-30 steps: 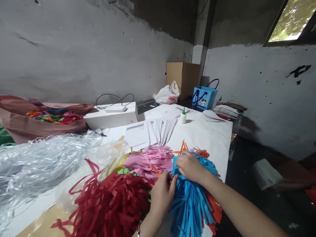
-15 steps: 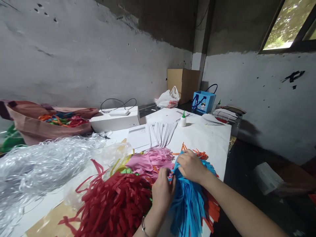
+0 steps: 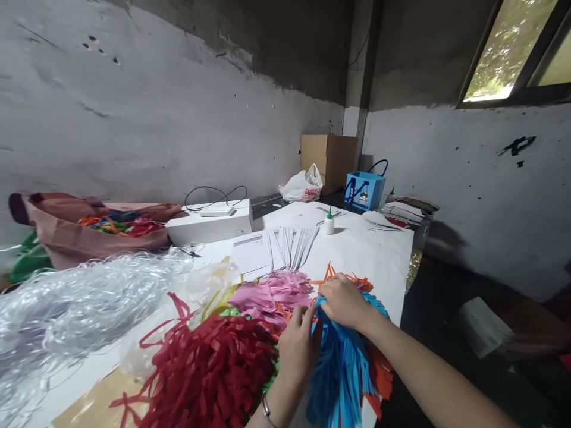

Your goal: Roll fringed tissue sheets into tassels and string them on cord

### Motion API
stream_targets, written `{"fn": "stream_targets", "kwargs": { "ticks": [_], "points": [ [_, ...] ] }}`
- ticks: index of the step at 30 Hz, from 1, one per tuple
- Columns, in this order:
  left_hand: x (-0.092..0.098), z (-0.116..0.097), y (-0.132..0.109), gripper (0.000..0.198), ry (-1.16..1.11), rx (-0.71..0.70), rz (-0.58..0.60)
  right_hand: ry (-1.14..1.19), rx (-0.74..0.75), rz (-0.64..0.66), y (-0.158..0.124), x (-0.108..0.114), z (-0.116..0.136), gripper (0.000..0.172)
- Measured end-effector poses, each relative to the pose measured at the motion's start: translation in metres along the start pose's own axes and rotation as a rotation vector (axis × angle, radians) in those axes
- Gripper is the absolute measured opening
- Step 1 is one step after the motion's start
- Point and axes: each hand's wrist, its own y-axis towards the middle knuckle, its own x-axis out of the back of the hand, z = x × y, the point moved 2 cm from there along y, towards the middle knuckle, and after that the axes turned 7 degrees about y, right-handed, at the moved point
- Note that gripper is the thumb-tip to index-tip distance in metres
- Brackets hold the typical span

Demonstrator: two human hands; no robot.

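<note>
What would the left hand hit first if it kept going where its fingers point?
Probably the gathered top of the blue paper strips, pinched under the right hand; the left hand looks nearly against it.

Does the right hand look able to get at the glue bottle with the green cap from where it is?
Probably yes, with a forward stretch: the right hand grips the blue paper fringe, but only orange strips and bare white table cover lie between it and the glue bottle.
</note>
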Motion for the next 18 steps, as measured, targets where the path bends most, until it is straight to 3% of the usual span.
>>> {"fn": "stream_targets", "kwargs": {
  "ticks": [11,18],
  "points": [
    [0.002,-0.007,0.004,0.022,-0.052,0.047,0.087,-0.051,0.016,0.001,0.006,-0.01,0.002,0.012],
    [0.002,-0.014,-0.01,0.023,-0.286,0.122,0.105,-0.103,-0.201,-0.124,0.043,0.003,-0.046,0.023]
  ]
}}
